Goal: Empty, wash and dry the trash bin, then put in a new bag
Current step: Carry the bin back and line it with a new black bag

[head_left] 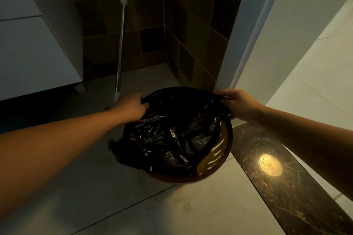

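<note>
While the brown trash bin (222, 150) stood on the tiled floor (107, 196) near a dark doorway, just left of a dark marble threshold strip (282, 173), both hands were at the far edge of its black bag (172, 135). The left hand (131, 107) had its fingers (144, 104) curled round a bunched fold of the plastic at the far left, and the right hand (238, 103) pinched the bag's edge at the far right. The near right part of the rim and inner wall lay bare and glossy, so the bag was not seated all round. Whether it held rubbish could not be told; its crumpled middle hid the inside.

The thin film could have torn if the two grips had pulled apart too hard. A slack near edge could have slid into the bin. The light bin might also have tipped or skidded towards the mop handle (121, 44) leaning just behind it, if tugged to one side.
</note>
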